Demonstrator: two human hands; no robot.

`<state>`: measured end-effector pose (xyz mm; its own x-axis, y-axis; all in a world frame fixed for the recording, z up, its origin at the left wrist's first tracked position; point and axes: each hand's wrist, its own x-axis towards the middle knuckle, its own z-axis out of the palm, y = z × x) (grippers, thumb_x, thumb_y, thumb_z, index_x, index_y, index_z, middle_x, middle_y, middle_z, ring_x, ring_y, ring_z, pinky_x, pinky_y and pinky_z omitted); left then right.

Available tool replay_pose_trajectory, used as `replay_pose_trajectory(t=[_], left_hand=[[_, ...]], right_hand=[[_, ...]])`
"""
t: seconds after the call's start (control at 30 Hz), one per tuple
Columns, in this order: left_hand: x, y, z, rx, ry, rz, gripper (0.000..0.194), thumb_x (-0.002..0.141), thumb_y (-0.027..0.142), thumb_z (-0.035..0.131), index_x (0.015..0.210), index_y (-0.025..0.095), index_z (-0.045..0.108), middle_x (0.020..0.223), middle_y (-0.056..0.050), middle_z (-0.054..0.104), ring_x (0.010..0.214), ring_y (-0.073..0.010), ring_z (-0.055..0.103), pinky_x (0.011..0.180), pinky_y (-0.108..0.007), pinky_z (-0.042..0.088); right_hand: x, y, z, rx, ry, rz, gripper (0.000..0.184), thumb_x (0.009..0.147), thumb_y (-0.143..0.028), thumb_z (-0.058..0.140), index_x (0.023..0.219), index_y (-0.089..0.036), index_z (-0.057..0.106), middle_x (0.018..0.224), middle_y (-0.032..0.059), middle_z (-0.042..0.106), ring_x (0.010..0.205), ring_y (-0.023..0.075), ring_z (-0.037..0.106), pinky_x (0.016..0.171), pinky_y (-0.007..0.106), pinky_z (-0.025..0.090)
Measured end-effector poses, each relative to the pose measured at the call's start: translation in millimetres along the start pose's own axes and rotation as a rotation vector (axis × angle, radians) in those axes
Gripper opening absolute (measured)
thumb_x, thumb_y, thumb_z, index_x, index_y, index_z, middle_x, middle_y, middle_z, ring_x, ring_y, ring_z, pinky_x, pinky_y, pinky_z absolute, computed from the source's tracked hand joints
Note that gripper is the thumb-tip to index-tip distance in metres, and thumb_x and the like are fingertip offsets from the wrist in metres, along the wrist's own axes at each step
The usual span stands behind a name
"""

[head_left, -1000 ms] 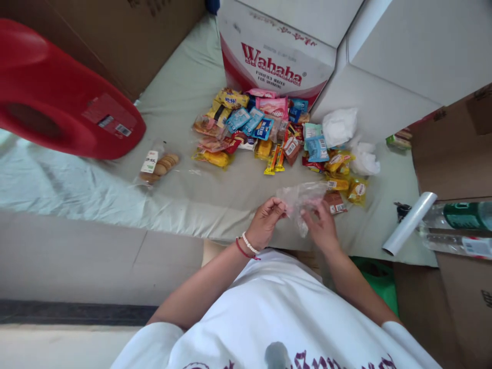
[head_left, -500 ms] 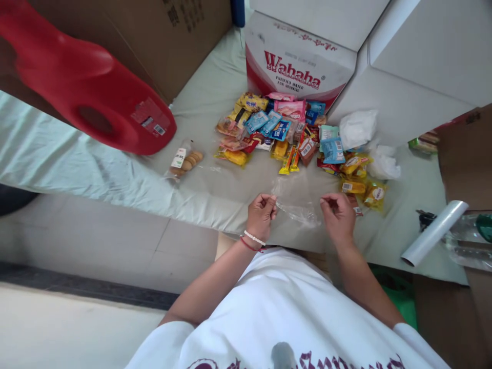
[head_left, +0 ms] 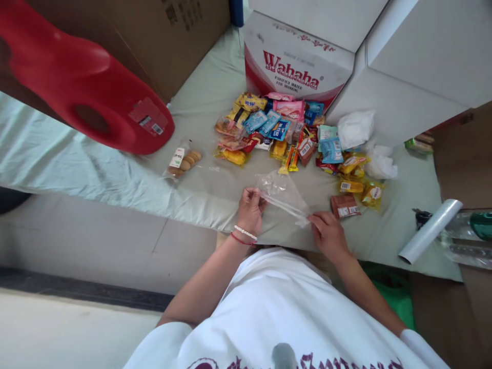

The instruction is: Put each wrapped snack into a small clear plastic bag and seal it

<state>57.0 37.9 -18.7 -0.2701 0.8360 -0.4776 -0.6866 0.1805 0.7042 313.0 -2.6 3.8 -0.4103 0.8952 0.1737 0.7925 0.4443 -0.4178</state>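
Note:
A clear plastic bag (head_left: 282, 190) is stretched between my two hands, just above the cloth-covered table. My left hand (head_left: 249, 209), with bracelets at the wrist, pinches one end of its upper edge. At the other end, my right hand (head_left: 329, 234) grips the corner between thumb and fingers. Right of the bag lies a brown snack packet (head_left: 345, 206), close to my right hand. Beyond the bag, a heap of wrapped snacks (head_left: 269, 125) spreads over the cloth, with two thin yellow-wrapped sticks (head_left: 289, 159) nearest to it.
A pack of round biscuits (head_left: 185, 160) lies to the left, near a big red jug (head_left: 96, 97). Behind the snacks stands a Wahaha carton (head_left: 295, 61). White crumpled bags (head_left: 356, 129) sit at right. A plastic film roll (head_left: 430, 231) and clear bottles (head_left: 471, 241) lie far right.
My right hand has moved slightly down and left and taken hold of the bag's other corner. My left hand has shifted a little left, and the bag's edge is now drawn straight.

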Motion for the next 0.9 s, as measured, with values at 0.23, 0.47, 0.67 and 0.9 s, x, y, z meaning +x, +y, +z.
replay_pose_trajectory(t=[0.23, 0.47, 0.67, 0.9], left_hand=[[-0.7, 12.8, 15.6, -0.234, -0.197, -0.149, 0.036, 0.086, 0.035, 0.076, 0.08, 0.023, 0.042, 0.102, -0.002, 0.076, 0.115, -0.0261, 0.072, 0.091, -0.046, 0.061], [12.5, 29.2, 7.5, -0.228, -0.134, -0.027, 0.033, 0.088, 0.032, 0.076, 0.08, 0.023, 0.045, 0.103, -0.001, 0.077, 0.113, -0.0233, 0.073, 0.091, -0.041, 0.062], [28.7, 34.6, -9.9, -0.272, -0.12, -0.016, 0.032, 0.087, 0.027, 0.077, 0.081, 0.024, 0.046, 0.106, -0.001, 0.076, 0.113, -0.0237, 0.073, 0.091, -0.043, 0.062], [20.3, 23.7, 4.9, -0.219, -0.267, -0.08, 0.03, 0.085, 0.029, 0.079, 0.088, 0.024, 0.05, 0.119, -0.001, 0.073, 0.118, -0.0226, 0.069, 0.094, -0.043, 0.061]], right_hand=[[8.3, -5.6, 8.7, 0.774, 0.224, 0.475, 0.064, 0.098, -0.057, 0.05, 0.154, -0.027, 0.038, 0.137, 0.0156, 0.06, 0.112, 0.0249, 0.067, 0.083, 0.039, 0.059], [23.5, -19.5, 15.8, 1.052, 0.003, 0.747, 0.046, 0.07, -0.05, 0.086, 0.102, -0.021, 0.069, 0.079, 0.0001, 0.066, 0.063, 0.0137, 0.057, 0.057, 0.026, 0.05], [-24.3, 8.3, -26.4, 0.732, -0.126, 0.664, 0.033, 0.078, -0.051, 0.079, 0.086, -0.02, 0.074, 0.076, 0.0029, 0.069, 0.067, 0.0165, 0.059, 0.061, 0.029, 0.048], [45.9, -4.7, -36.9, 0.311, -0.021, 0.194, 0.03, 0.096, -0.044, 0.063, 0.115, -0.024, 0.073, 0.108, 0.008, 0.07, 0.075, 0.0173, 0.06, 0.071, 0.031, 0.049]])
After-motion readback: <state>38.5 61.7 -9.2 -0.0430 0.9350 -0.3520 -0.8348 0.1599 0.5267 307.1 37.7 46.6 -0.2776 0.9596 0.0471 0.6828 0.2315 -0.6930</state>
